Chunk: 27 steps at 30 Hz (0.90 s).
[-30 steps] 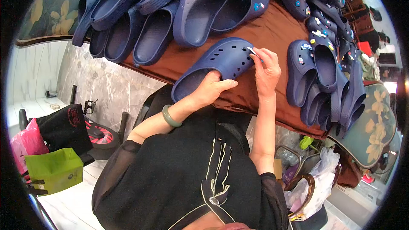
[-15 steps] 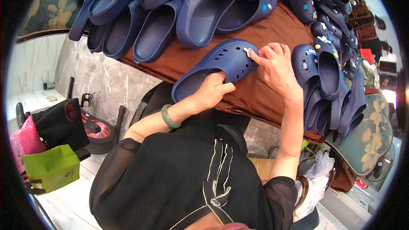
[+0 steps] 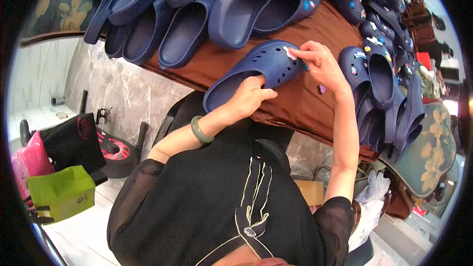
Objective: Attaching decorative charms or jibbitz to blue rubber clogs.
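A dark blue clog (image 3: 276,60) with round holes lies on the brown cloth in front of me, its toe pointing away to the right. My left hand (image 3: 249,96) grips it at the opening, the thumb reaching inside. A green bangle (image 3: 201,130) circles that wrist. At the toe, my right hand (image 3: 320,65) pinches a small white and pink shoe charm (image 3: 291,53) against the upper. Whether its stem sits in a hole is hidden. A small purple piece (image 3: 321,88) lies on the cloth under my right hand.
Several blue clogs (image 3: 184,34) lie in rows along the far side of the brown cloth (image 3: 315,29). More clogs with charms (image 3: 380,76) are stacked at the right. Lower left are a green bag (image 3: 61,189) and a pink bag (image 3: 32,155). A patterned chair back (image 3: 428,152) stands right.
My right fingers have drawn back slightly from the charm, so more of it shows. The purple piece on the cloth has come into sight. My left hand still grips the clog.
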Each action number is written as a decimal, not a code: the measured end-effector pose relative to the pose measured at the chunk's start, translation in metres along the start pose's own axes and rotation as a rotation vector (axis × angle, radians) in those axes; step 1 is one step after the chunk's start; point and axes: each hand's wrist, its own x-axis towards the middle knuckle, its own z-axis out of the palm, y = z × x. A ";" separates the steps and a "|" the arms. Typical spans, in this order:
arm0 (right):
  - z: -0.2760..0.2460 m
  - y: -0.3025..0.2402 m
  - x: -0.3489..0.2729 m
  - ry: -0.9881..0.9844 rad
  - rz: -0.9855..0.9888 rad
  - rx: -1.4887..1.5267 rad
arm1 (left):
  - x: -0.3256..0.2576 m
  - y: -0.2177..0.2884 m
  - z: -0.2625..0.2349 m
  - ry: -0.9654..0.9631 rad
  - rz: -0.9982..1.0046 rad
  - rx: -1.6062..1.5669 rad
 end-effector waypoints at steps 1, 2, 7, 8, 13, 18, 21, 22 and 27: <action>0.001 -0.002 -0.007 0.007 0.008 -0.004 | -0.001 -0.007 -0.001 0.041 0.011 0.092; 0.004 -0.005 -0.018 0.173 0.111 0.105 | -0.002 -0.013 -0.001 0.029 0.014 0.093; 0.035 0.001 -0.084 0.603 0.523 0.191 | -0.006 0.002 0.003 0.023 -0.043 -0.063; 0.048 0.011 -0.097 0.679 0.534 0.145 | -0.006 0.008 0.003 0.008 -0.048 -0.062; 0.088 0.022 -0.124 0.792 0.631 0.089 | -0.008 0.022 0.003 -0.012 -0.020 -0.085; 0.094 0.019 -0.117 0.724 0.635 0.050 | -0.008 0.018 0.004 -0.014 -0.037 -0.135; 0.097 0.016 -0.115 0.790 0.635 0.164 | -0.009 0.023 0.006 -0.009 -0.030 -0.143; 0.099 0.013 -0.115 0.784 0.627 0.172 | -0.010 0.024 0.006 -0.018 -0.023 -0.127; 0.102 0.001 -0.117 0.823 0.493 0.001 | -0.009 0.016 0.004 0.011 0.018 -0.094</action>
